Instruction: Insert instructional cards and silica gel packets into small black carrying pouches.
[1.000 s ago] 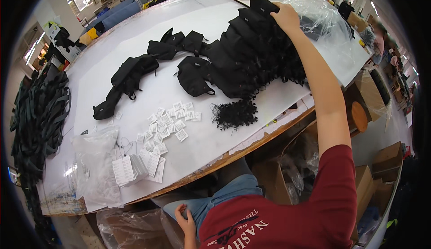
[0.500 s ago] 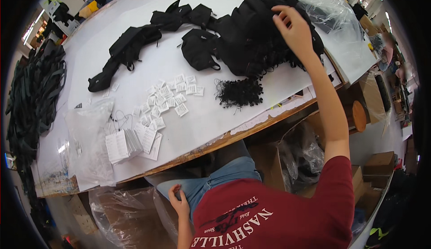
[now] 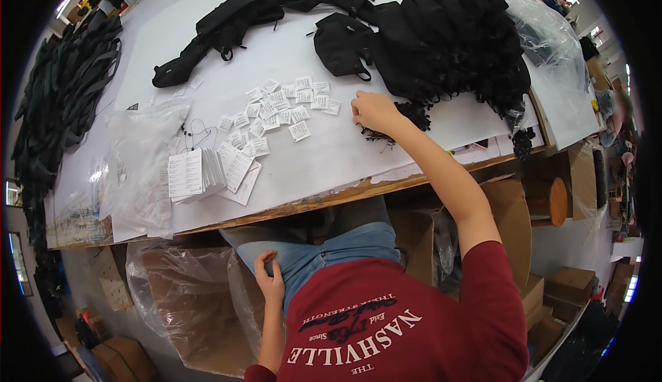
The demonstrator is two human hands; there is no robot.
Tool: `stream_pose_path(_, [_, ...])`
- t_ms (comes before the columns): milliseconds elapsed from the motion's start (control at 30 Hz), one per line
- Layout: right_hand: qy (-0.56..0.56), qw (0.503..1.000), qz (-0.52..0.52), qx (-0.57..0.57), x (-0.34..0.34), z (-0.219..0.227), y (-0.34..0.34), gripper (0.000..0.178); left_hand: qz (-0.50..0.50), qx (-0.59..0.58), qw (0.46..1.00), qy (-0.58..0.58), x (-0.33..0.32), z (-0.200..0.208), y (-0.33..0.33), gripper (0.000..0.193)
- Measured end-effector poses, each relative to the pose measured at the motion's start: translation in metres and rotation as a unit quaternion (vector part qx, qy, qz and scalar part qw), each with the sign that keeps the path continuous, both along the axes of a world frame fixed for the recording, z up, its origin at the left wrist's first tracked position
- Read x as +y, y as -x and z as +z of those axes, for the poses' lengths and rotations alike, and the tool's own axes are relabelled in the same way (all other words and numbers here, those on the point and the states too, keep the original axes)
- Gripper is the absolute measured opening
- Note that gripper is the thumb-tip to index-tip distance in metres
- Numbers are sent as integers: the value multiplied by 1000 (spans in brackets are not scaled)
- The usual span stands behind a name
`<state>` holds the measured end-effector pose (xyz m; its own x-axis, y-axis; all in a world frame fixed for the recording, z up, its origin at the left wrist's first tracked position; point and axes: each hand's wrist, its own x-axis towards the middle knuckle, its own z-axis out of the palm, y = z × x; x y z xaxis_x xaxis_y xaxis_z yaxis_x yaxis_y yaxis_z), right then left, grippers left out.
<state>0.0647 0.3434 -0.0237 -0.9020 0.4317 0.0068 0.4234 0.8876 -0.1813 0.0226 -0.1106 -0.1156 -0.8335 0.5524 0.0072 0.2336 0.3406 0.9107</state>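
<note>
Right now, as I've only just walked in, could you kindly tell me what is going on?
Someone in a red T-shirt has their right hand over a heap of thin black cords; its grip is unclear. The left hand is down by the lap, holding nothing visible. Black bags lie bunched beyond; white tags are scattered to the left.

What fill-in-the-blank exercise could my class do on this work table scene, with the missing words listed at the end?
1. Of the left hand and the right hand, the one over the tabletop is the ____ hand.
2. The small tangled pile at that hand is ____ in colour.
3. The small printed squares have a ____ background colour.
4. In the picture, the plastic bag lies to the ____ of the stack of printed cards.

Missing words: right; black; white; left.
</note>
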Motion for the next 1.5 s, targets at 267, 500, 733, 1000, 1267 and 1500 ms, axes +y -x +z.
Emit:
stream_pose_path(267, [96,987,-34,126,-1,21,1,14,5,2,1000,-3,-2,-3,0,21])
stream_pose_path(500, [362,843,-76,391,20,98,-25,8,-13,48,999,-4,32,60,20,18])
stream_pose_path(733, [376,826,-85,411,4,152,-46,21,140,373,916,53,79,144,142,42])
stream_pose_path(1000, [421,830,-67,358,-50,138,-62,27,33,254,943,214,102,128,220,91])
stream_pose_path(1267, [460,829,-64,310,-75,111,-75,31,50,213,959,181,94,137,222,86])
stream_pose_path(1500, [542,790,-36,286,-98,89,-80,32,79,377,908,166,100,158,191,78])
